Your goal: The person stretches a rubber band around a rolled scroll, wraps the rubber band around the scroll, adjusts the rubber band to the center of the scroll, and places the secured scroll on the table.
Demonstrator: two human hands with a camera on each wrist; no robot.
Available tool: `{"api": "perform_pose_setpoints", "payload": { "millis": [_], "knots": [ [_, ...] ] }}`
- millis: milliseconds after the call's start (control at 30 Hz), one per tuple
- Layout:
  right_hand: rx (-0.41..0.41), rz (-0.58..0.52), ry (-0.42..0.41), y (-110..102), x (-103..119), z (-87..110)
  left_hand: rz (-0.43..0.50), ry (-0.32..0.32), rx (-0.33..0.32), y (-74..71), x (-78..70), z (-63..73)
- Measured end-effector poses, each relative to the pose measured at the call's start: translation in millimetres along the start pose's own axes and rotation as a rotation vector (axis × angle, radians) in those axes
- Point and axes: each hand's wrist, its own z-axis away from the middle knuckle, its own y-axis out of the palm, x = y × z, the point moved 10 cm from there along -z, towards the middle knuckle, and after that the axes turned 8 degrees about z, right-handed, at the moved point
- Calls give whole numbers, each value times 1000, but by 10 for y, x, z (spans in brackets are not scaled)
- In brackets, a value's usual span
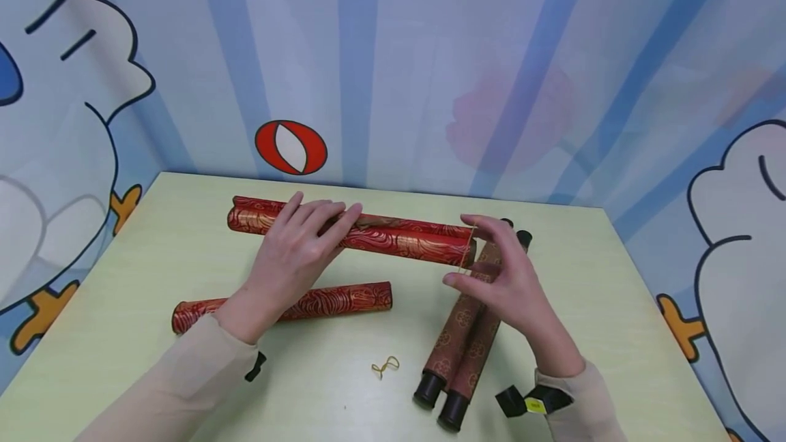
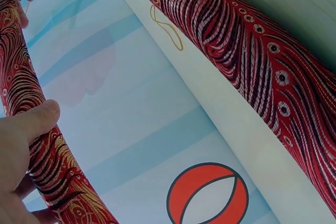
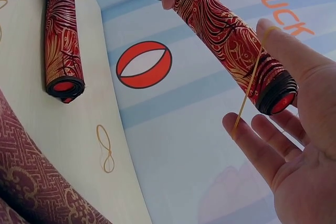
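Observation:
My left hand (image 1: 297, 241) grips a red-and-gold patterned roll (image 1: 405, 243) around its middle, above the table. Spread apart at the roll's right end, the thumb and fingers of my right hand (image 1: 506, 282) stretch a thin yellow rubber band (image 3: 248, 94) between them. In the right wrist view the band crosses over the roll's dark-edged end, with the fingers around that end. A second red patterned roll (image 1: 344, 301) lies on the table, partly hidden by my left forearm. Another yellow rubber band (image 1: 385, 365), twisted into loops, lies nearer to me.
Two brown patterned scrolls (image 1: 454, 340) with black end caps lie side by side on the right, beneath my right hand. Behind the pale table (image 1: 184, 224) stands a blue striped backdrop (image 1: 405, 74) with cartoon prints. Straps hang at both wrists.

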Motion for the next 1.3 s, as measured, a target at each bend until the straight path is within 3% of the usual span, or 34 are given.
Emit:
{"api": "perform_pose_setpoints", "payload": {
  "millis": [467, 933, 1300],
  "knots": [
    [3, -37, -45, 53, 76, -73, -15, 1, 14, -34, -23, -7],
    [13, -34, 9, 59, 29, -62, -16, 5, 24, -31, -34, 21],
    [-25, 13, -65, 7, 84, -32, -23, -11, 41, -27, -19, 30]
  ]
}}
